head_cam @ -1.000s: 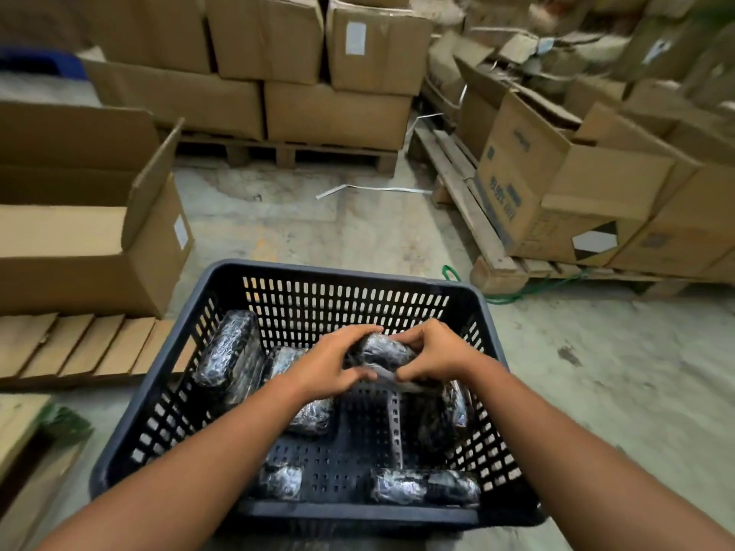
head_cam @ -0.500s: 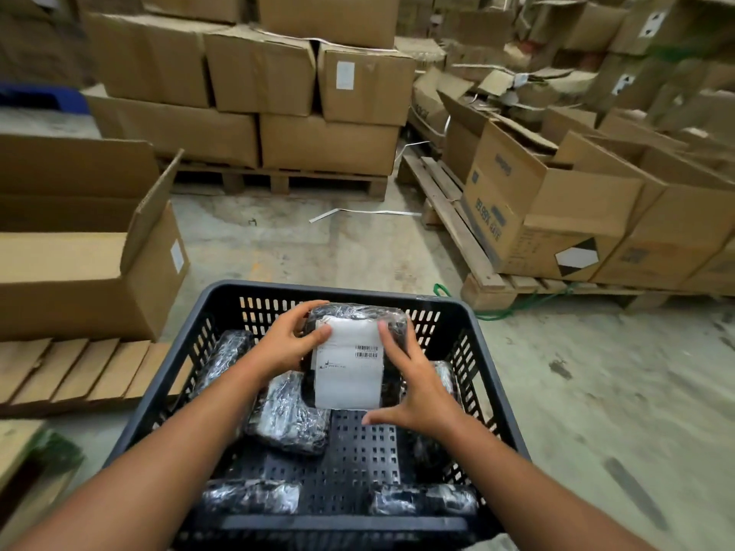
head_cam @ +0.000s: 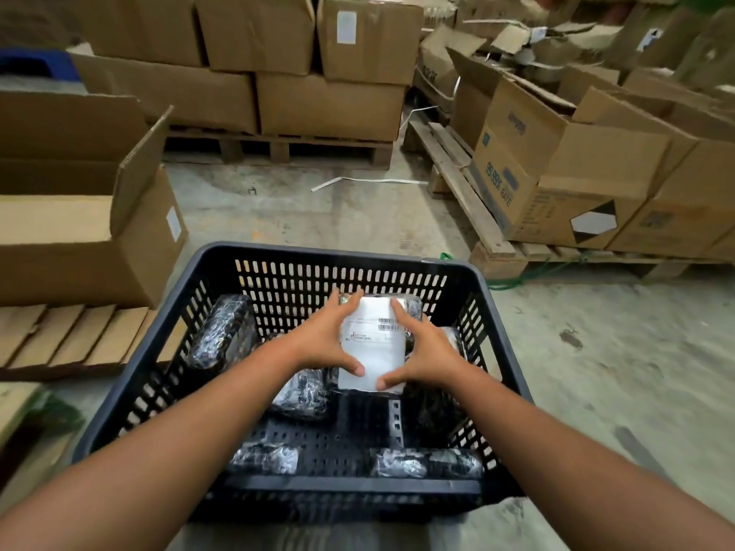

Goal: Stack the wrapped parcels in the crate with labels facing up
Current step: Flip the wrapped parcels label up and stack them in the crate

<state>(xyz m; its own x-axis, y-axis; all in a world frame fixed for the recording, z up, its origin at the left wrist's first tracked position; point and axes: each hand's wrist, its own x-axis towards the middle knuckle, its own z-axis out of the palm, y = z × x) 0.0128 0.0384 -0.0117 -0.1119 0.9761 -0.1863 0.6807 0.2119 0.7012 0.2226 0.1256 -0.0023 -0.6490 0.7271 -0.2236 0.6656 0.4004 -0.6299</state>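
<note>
We grip one parcel [head_cam: 372, 351], label [head_cam: 374, 344] up, between left hand [head_cam: 326, 340] and right hand [head_cam: 423, 351], fingers clasping its edges. Setting it down seems the step; next we should lower it flat inside the crate [head_cam: 342, 258] below both hands.

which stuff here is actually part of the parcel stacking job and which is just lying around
Part of the job:
- black slotted plastic crate
- white-labelled wrapped parcel, held by left hand and right hand
- other black film-wrapped parcels

Just lying about:
- brown cardboard boxes
- wooden pallets
- white strap on the floor
</note>
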